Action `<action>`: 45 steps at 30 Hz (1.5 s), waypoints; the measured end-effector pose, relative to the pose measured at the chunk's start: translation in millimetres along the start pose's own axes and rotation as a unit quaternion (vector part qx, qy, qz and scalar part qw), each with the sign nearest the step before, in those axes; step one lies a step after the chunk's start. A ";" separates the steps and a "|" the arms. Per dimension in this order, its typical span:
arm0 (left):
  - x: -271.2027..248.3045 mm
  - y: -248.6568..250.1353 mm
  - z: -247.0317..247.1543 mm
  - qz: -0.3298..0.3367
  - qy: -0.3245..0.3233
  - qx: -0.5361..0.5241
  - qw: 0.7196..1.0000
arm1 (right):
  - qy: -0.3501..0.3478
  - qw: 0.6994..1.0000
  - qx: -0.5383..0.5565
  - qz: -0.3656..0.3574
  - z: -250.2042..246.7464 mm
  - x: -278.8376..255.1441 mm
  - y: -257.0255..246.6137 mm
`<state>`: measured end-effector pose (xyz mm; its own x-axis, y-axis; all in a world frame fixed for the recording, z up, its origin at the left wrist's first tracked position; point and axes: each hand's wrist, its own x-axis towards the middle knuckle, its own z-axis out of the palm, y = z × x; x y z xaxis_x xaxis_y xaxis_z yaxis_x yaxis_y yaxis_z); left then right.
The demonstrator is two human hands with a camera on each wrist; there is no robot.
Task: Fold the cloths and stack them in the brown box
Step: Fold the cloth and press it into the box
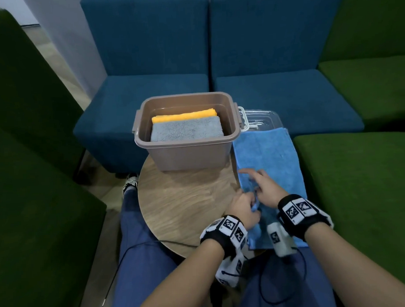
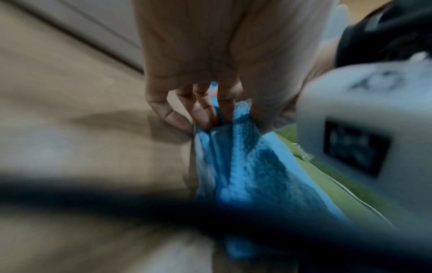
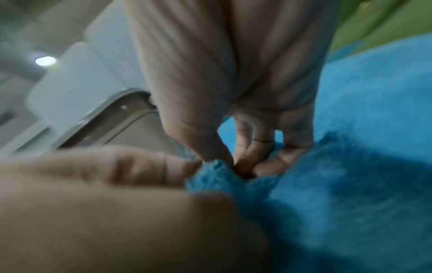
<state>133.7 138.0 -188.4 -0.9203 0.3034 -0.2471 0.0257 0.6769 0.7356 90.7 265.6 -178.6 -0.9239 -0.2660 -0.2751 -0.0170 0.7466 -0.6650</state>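
Here the blue cloth (image 1: 268,155) lies lengthwise on the right side of the round wooden table (image 1: 187,199), just beside the brown box (image 1: 187,154), with its far end over a clear plastic lid (image 1: 260,120) and its near end hanging toward the person's lap. Inside the box, 2 folded cloths are already stacked: a grey cloth (image 1: 185,131) on top of an orange cloth (image 1: 184,115).

Both hands meet at the cloth's near left edge. The left hand (image 1: 243,207) has its fingers (image 2: 205,114) curled down and pinching a bunched corner of the fabric. The right hand (image 1: 266,190) pinches the same bunch between thumb and fingers (image 3: 247,157), close against the left.

The cloth looks like plush microfibre: light, soft and limp, so it should sag and wrinkle wherever it is not held, and it will not keep a crease unless it is pressed flat. Its pile probably grips skin well, so slipping seems unlikely. The sensible hold is at 2 corners of 1 short edge, hands drawn apart to tension that edge, rather than both on 1 bunch. Because part of it overhangs the table, a loose end may drag or slide off.
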 end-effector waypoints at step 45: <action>-52.1 -161.3 -193.7 -0.277 0.304 -0.040 0.911 | 0.107 0.994 -0.003 0.036 -8.9 18.4 -34.3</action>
<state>101.8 -116.8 -172.0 -0.8303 -0.5131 -0.2176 -0.5143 0.5548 0.6540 70.8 240.5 -154.7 -0.9830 -0.0768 -0.1666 0.0498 0.7622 -0.6454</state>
